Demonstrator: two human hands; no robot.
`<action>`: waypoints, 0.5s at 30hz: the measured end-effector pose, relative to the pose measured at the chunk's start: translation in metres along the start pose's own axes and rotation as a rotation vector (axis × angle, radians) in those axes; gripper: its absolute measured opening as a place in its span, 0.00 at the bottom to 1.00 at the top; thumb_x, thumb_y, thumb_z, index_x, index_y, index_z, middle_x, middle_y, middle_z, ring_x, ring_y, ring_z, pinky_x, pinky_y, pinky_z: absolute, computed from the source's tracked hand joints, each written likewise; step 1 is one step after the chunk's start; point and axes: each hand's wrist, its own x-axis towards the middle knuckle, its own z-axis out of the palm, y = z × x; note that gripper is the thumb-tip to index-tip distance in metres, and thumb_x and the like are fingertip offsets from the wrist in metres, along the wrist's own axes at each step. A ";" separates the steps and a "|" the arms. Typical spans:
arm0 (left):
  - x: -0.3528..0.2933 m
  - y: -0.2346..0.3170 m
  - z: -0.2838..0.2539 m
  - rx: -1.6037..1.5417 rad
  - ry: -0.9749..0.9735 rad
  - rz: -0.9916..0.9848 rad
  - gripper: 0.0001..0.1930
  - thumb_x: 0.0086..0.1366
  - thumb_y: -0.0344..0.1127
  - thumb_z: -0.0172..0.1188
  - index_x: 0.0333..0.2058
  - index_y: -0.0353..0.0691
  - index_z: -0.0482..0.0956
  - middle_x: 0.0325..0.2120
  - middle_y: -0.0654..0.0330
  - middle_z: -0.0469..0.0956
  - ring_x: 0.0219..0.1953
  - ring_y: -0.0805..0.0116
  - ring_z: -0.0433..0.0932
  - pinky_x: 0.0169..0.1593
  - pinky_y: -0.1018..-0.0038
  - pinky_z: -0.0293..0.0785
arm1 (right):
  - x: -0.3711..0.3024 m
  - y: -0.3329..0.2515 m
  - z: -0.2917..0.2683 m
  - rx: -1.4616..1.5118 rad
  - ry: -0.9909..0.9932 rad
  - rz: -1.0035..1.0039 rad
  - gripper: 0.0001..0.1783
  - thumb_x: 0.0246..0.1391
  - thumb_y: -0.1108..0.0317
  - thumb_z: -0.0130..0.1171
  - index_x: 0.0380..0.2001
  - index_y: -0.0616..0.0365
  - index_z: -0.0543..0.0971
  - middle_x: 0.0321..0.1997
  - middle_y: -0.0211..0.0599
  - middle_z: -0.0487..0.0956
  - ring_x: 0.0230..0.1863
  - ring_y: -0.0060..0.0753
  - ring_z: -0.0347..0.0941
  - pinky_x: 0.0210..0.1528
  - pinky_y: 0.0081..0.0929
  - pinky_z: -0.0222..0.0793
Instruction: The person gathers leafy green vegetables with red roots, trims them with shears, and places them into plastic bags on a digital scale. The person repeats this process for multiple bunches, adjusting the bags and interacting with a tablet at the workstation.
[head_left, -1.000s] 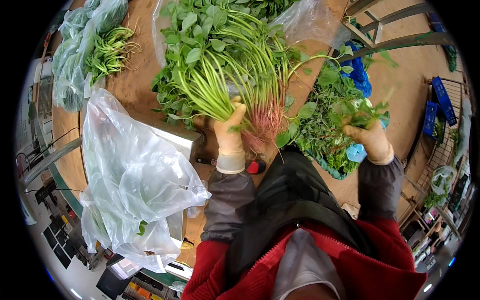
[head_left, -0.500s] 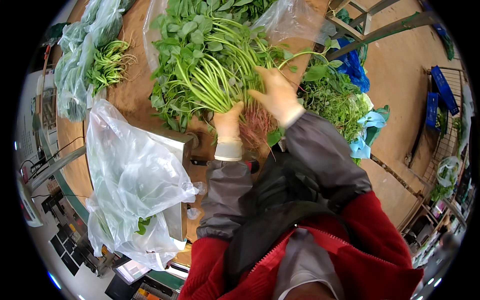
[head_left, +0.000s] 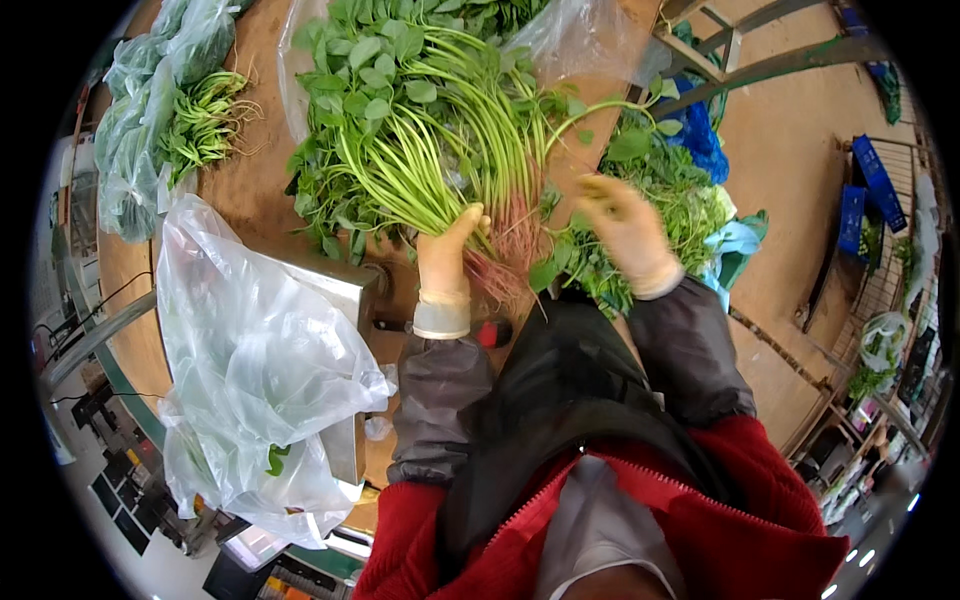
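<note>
My left hand, in a pale rubber glove, is closed around the lower stems of a bunch of leafy greens. The stems fan up and left, and reddish roots stick out past the fist. Just right of that bunch lie more green stems with pinkish-red roots, on the heap of leaves. My right hand, gloved the same way, is apart from the bunch, above the edge of a pile of loose greens. Motion blurs its fingers, so whether it holds anything cannot be told.
On the left, a clear plastic bag drapes over a metal box. Bagged greens and a small rooted bunch lie at the far left of the wooden table. A metal frame stands at the upper right.
My right hand has moved right and slightly down, away from the roots and stems. My left hand keeps its hold on the bunch, nearly in place.
</note>
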 end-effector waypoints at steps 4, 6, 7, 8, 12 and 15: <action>-0.004 0.014 -0.004 -0.026 -0.063 -0.005 0.10 0.55 0.23 0.60 0.37 0.32 0.76 0.28 0.59 0.78 0.28 0.71 0.76 0.34 0.78 0.73 | 0.003 -0.040 0.061 -0.488 -0.429 0.268 0.26 0.48 0.43 0.59 0.32 0.58 0.81 0.26 0.44 0.79 0.32 0.41 0.77 0.38 0.33 0.70; -0.005 0.017 -0.007 -0.047 -0.093 -0.004 0.10 0.56 0.25 0.60 0.38 0.32 0.76 0.30 0.57 0.79 0.31 0.69 0.77 0.37 0.77 0.74 | -0.005 -0.013 0.081 -0.131 -0.342 0.325 0.19 0.51 0.53 0.59 0.33 0.60 0.81 0.23 0.38 0.79 0.26 0.31 0.75 0.31 0.26 0.69; -0.008 0.019 -0.005 -0.086 -0.075 -0.045 0.07 0.57 0.24 0.59 0.36 0.34 0.76 0.33 0.55 0.79 0.34 0.68 0.78 0.41 0.75 0.74 | -0.003 -0.004 0.084 0.087 -0.319 0.398 0.17 0.51 0.56 0.59 0.34 0.61 0.81 0.23 0.35 0.79 0.25 0.27 0.74 0.29 0.24 0.69; -0.007 0.016 -0.006 -0.088 -0.082 -0.036 0.07 0.57 0.24 0.58 0.36 0.35 0.77 0.35 0.54 0.79 0.36 0.67 0.77 0.42 0.75 0.74 | -0.003 0.006 0.084 0.306 -0.291 0.470 0.16 0.52 0.58 0.59 0.34 0.61 0.81 0.23 0.33 0.79 0.23 0.24 0.73 0.28 0.22 0.68; -0.001 0.006 -0.018 -0.047 -0.075 0.009 0.07 0.57 0.22 0.56 0.35 0.35 0.77 0.43 0.51 0.77 0.43 0.65 0.76 0.49 0.72 0.71 | -0.016 -0.015 0.011 0.315 -0.235 0.501 0.13 0.54 0.63 0.57 0.35 0.61 0.80 0.20 0.24 0.72 0.19 0.13 0.63 0.21 0.13 0.58; 0.000 0.006 -0.006 -0.072 -0.072 0.016 0.06 0.56 0.21 0.56 0.34 0.35 0.77 0.43 0.53 0.77 0.44 0.66 0.75 0.51 0.74 0.69 | -0.012 0.013 -0.052 -0.591 -0.155 0.317 0.17 0.55 0.61 0.57 0.41 0.63 0.78 0.26 0.34 0.79 0.25 0.25 0.72 0.28 0.23 0.68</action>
